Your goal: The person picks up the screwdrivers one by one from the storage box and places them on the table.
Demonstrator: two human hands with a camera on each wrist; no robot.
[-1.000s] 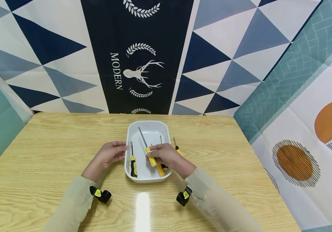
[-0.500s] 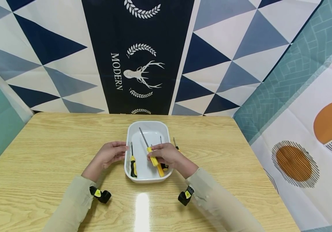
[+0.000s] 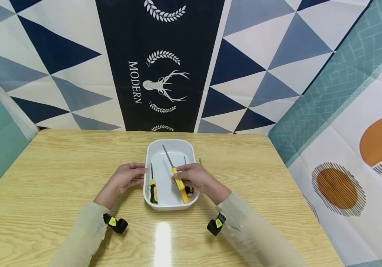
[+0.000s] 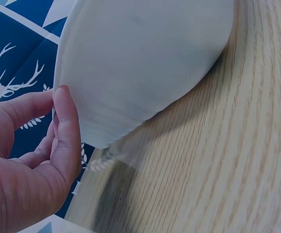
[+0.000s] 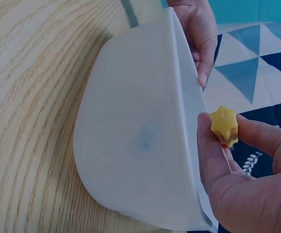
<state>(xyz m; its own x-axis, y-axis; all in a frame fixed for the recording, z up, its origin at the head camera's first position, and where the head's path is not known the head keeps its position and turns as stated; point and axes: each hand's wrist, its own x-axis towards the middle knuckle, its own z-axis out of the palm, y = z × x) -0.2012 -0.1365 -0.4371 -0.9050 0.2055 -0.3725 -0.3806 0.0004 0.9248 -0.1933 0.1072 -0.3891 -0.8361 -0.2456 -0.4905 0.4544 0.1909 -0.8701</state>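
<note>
A white plastic tub [image 3: 168, 205] stands on the table. My left hand [image 3: 129, 177] pinches its left rim, with thumb and fingers on either side of the wall in the left wrist view. Over the tub's right half, my right hand [image 3: 197, 178] holds a yellow-handled screwdriver [image 3: 178, 180] between thumb and fingers, its shaft slanting up and left. The handle's fluted end [image 5: 223, 125] shows in the right wrist view. Inside the tub lie a black-and-yellow screwdriver [image 3: 153, 191] on the left, a yellow handle [image 3: 184, 196] and another black-and-yellow handle [image 3: 189, 191] on the right, partly hidden.
Just beyond the tub's right side, a screwdriver tip [image 3: 201, 162] pokes out; my right hand hides the remainder. Wood-grain table [image 3: 77, 155] surrounds the tub, and a patterned cloth backdrop [image 3: 164, 74] hangs behind the far edge.
My right hand and the held screwdriver have shifted slightly right. More of the screwdriver outside the tub is now covered. My left hand has stayed at the rim.
</note>
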